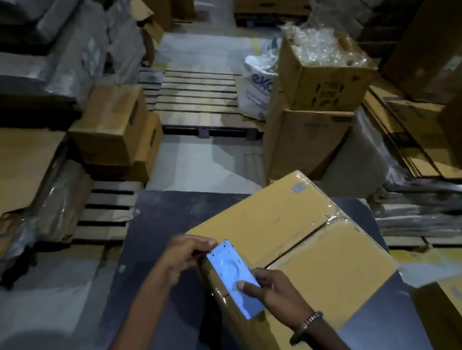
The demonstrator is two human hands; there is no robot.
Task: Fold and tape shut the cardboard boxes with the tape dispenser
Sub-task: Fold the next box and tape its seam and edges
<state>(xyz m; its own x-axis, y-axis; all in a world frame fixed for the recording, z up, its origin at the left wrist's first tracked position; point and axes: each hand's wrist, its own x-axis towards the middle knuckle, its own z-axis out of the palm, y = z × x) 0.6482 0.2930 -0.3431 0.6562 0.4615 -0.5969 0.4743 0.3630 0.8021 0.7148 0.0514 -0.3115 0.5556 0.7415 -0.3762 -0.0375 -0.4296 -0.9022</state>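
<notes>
On the near surface [152, 228], my left hand [186, 255] and right hand [270, 289] both gripped the tape dispenser [235, 279] at the box [315, 255] top's left edge; I judged pulling tape along the seam came next.

My tape dispenser [235, 279] hides the cardboard box [305, 254] near corner and my left hand [186, 255] fingertips; tape roll not visible.

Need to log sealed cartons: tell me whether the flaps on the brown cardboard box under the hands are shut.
Shut: the brown cardboard box has both top flaps folded flat, glossy tape covering the seam.
</notes>
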